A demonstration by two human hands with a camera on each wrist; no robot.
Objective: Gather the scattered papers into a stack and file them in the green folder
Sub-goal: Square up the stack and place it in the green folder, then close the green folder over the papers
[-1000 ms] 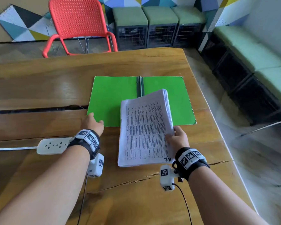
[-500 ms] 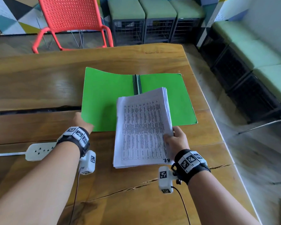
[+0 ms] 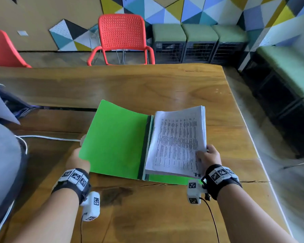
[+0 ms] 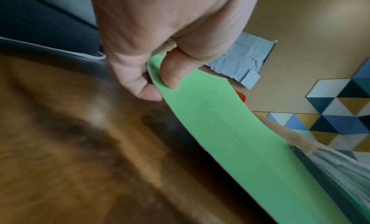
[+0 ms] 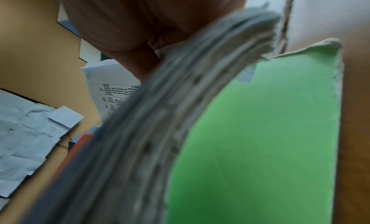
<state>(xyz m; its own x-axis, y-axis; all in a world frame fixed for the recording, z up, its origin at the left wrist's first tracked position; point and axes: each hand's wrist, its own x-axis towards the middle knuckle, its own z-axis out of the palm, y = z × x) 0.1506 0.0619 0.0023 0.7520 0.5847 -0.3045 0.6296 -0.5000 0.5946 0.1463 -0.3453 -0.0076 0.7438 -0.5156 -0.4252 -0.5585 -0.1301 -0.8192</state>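
Paper stack (image 3: 178, 142) sits gathered in your right hand (image 3: 208, 157), thumb on the printed top sheet and the fingers curled under the near right corner; the right wrist view shows the sheet edges fanned and bowed against your palm. The stack lies over the right half of the green folder (image 3: 115, 144), its long axis running away from your fingers, parallel to the dark spine just to the left of it. A strip of green shows below the stack's near edge, so the stack looks set slightly far of the folder's near edge.

Your left hand (image 4: 160, 56) pinches the near left corner of the left cover, thumb on the inner face and the fingers behind it, and that cover is raised off the table (image 3: 147, 85) and curving. The move ahead turns on one relation, in my judgement: the cover hinges on the spine, and the stack lies straight across from your left fingers, on the other side of that spine. Your right thumb lies on top of the sheets, in the cover's path, so it would likely have to come away before the cover lands.
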